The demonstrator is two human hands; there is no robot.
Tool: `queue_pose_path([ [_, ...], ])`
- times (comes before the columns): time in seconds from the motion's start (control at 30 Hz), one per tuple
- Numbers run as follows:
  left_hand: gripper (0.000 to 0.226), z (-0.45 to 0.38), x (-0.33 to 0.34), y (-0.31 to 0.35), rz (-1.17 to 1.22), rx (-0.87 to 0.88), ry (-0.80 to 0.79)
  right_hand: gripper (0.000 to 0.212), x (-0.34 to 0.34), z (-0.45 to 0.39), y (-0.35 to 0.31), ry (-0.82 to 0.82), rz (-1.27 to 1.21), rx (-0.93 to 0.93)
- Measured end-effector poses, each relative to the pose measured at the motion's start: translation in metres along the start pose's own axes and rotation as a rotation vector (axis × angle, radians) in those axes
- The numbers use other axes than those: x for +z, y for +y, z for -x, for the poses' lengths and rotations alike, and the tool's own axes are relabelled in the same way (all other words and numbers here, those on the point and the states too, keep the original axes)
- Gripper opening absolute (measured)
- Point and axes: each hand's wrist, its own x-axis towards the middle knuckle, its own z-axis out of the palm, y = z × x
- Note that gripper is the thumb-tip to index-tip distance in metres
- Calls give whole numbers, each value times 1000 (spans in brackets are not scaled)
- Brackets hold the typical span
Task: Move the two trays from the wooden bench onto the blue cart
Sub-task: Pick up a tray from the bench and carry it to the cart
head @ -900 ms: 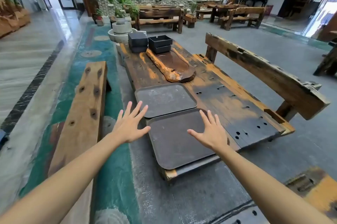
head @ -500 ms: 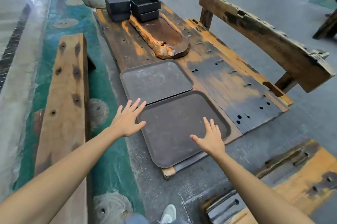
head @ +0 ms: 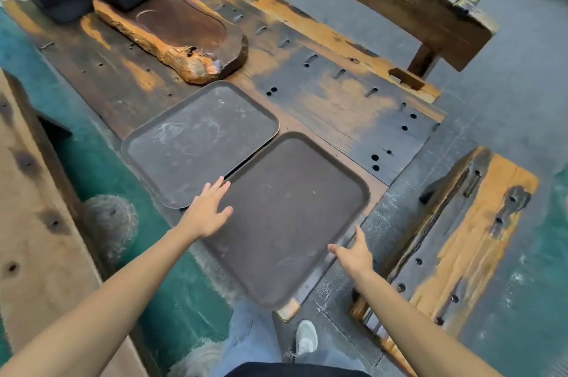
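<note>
Wooden bench (head: 322, 100) near corner: both trays side by side, left hand (head: 206, 213) and right hand (head: 353, 255) open, gripping nothing, flanking the near tray (head: 292, 217), which overhangs the edge, so a lopsided lift probably tips it.

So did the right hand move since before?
Yes. The right hand slid off the near tray, from over its surface to its outer right edge beside the floor; fingers spread, not yet gripping.

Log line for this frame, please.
phase: reaching | left hand: open, over near tray | right hand: open, at its edge | far tray: untouched
</note>
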Motion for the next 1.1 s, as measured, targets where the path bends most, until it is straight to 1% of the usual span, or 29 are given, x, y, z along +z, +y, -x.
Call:
queue_pose_path([
  [0.1, 60, -40, -5, -7, 11, 32, -49, 91, 12, -4, 5, 101, -213, 150],
  [0.17, 60, -66, -7, -13, 19, 73, -62, 83, 20, -5, 9, 145, -268, 218],
  [0.27, 60, -101, -7, -17, 31, 90, -95, 64, 30, -11, 12, 133, -341, 278],
  [0.33, 61, -119, -6, -20, 20, 74, -142, 51, 38, -12, 10, 132, -442, 333],
  [0.43, 60, -139, -5, -23, -11, 48, -192, 35, 47, -11, 3, 182, -574, 412],
  [0.57, 58, -152, -3, -22, -78, 18, -200, 34, 56, -11, -2, 248, -628, 463],
  [0.67, 59, -154, 1, -19, -110, -11, -219, 33, 58, -11, -3, 258, -633, 487],
  [0.73, 57, -154, 3, -15, -89, -51, -214, 33, 58, -10, -4, 254, -635, 487],
  [0.83, 55, -165, 0, -9, 16, -119, -210, 30, 55, -8, -7, 225, -628, 478],
  [0.93, 74, -174, -8, -3, 189, -211, -259, 22, 50, -6, -13, 163, -668, 490],
  [1.0, 79, -176, -11, -2, 321, -280, -276, 16, 46, -5, -17, 111, -687, 487],
  [1.03, 77, -175, -12, -2, 389, -319, -283, 17, 43, -5, -18, 92, -687, 481],
  [1.1, 82, -173, -13, -4, 538, -388, -310, 27, 36, -5, -18, 64, -687, 472],
])
